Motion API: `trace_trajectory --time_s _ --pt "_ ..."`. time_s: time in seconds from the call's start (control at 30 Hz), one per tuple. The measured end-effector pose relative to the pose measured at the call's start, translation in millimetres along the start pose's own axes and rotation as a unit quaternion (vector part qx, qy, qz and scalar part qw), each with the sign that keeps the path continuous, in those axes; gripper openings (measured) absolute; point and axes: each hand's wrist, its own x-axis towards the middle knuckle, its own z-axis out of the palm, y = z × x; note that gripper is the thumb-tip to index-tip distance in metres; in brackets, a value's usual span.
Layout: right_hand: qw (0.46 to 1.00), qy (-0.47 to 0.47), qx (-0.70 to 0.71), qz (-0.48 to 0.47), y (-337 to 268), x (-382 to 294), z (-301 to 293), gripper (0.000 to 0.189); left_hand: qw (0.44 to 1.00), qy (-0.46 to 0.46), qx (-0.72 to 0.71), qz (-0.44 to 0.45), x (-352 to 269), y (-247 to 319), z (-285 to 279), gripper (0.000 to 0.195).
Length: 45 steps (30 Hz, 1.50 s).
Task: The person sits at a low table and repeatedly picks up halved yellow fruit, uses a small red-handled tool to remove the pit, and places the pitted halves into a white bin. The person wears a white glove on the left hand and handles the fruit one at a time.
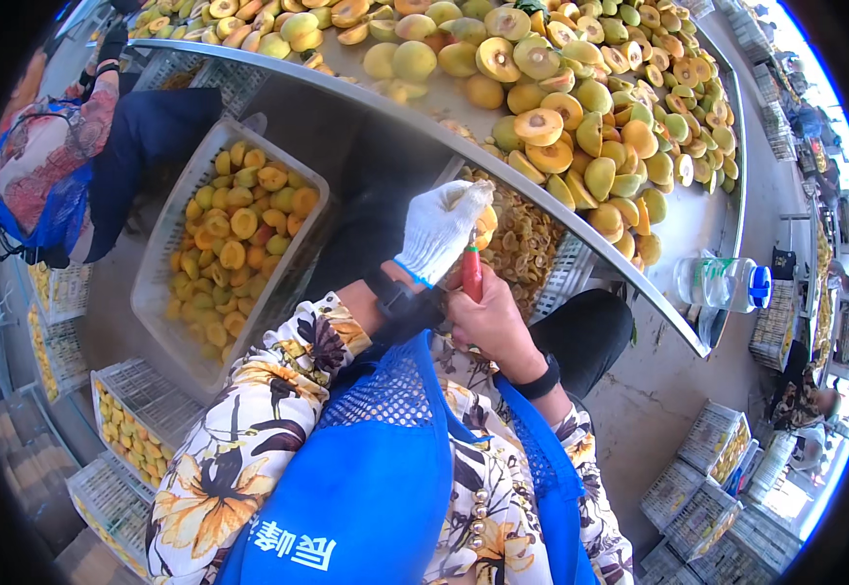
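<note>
In my left hand (435,230), which wears a white knitted glove, is a piece of orange-yellow stone fruit (487,221), partly hidden by the fingers. My bare right hand (494,314) grips the red handle (472,274) of a small tool, its metal end against the fruit. The tip of the tool is hidden. Below both hands sits a white lattice crate (569,269) with many brown pits and scraps (523,241). Just beyond them runs the metal rim of a table (424,121) heaped with halved fruit (600,146), some with pits showing.
To the left, a pale plastic tub (148,252) holds fruit halves (242,219). A person (55,164) sits past it. A clear bottle with a blue cap (720,284) lies by the table's right corner. Crates of fruit stand behind at left (143,398) and right (709,446).
</note>
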Motion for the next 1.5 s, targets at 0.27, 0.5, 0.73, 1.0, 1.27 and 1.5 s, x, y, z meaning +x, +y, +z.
trace_trajectory --time_s 0.27,0.5,0.73,1.0,1.27,1.5 --pt "0.976 -0.099 0.182 0.075 4.1 3.3 -7.5 0.019 0.979 -0.147 0.096 -0.105 10.3 28.7 -25.0 0.035" --pt "0.962 -0.105 0.230 0.105 -3.4 -0.6 -4.8 0.016 0.995 -0.024 0.038 -0.093 0.4 12.1 -12.3 0.021" --pt "0.897 -0.097 0.402 0.156 -24.3 -12.5 3.6 0.011 0.994 -0.051 0.079 0.056 2.7 -12.6 -9.3 0.018" --pt "0.998 0.051 -0.004 -0.042 24.7 10.1 13.1 0.011 0.957 -0.120 -0.164 -0.208 11.0 -13.8 -25.2 0.027" --pt "0.994 0.059 -0.045 -0.076 31.5 19.2 7.8 0.015 0.993 -0.050 0.044 -0.098 11.7 15.9 -11.9 0.022" --pt "0.975 -0.074 0.195 0.079 -5.7 -5.1 3.5 0.015 0.991 -0.008 -0.035 -0.132 8.8 -0.1 -13.0 0.028"
